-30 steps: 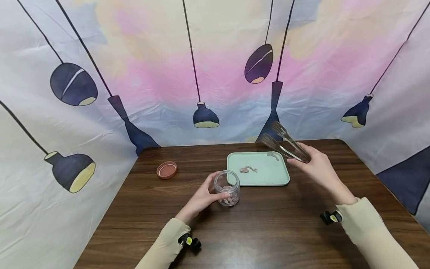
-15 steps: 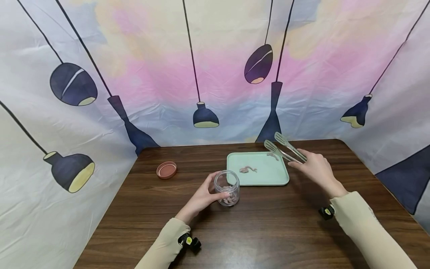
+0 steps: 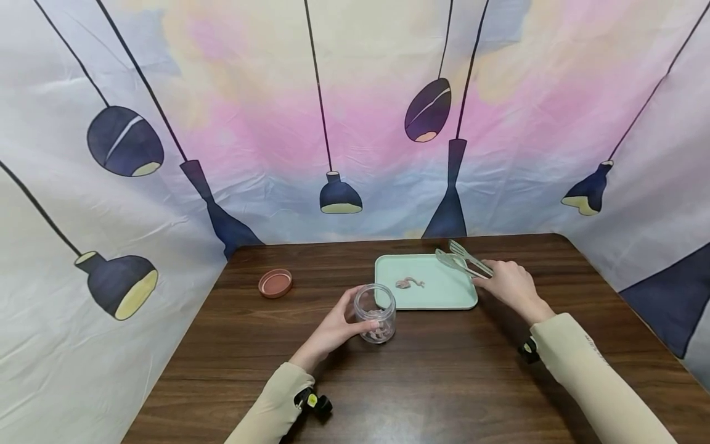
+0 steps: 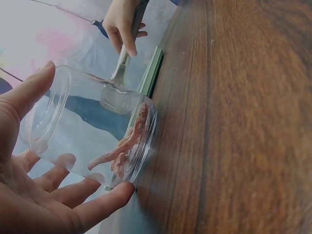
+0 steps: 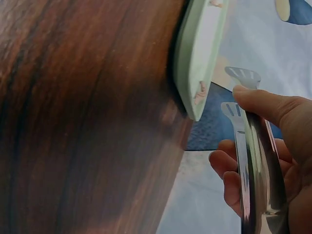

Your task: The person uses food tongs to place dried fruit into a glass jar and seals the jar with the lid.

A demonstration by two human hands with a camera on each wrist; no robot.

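Note:
My left hand [image 3: 333, 330] grips a clear, lidless jar [image 3: 375, 333], thumb on the near side and fingers around the other. Gnarled reddish-brown strips [image 4: 129, 146] lie in the jar's bottom. Metal tongs [image 3: 468, 265] with slotted tips are in my right hand [image 3: 513, 288], their arms spread apart. In the head view the tong tips overlap the far right corner of a pale green tray [image 3: 438, 300]. One twisted strip [image 3: 407, 282] lies left of the tray's middle. Another strip [image 5: 200, 92], near the tray's right end, shows in the right wrist view; the tongs cover it from the head camera.
A reddish-brown round lid [image 3: 275, 283] lies on the wooden table [image 3: 222, 370], left of the jar. Just behind the table's far edge hangs a cloth backdrop [image 3: 266, 209] printed with lamps. The tray stands close behind the jar, to its right.
My right hand has lowered the tongs from above the tray's far right side toward its corner, moving slightly left. The left hand and jar have stayed in place.

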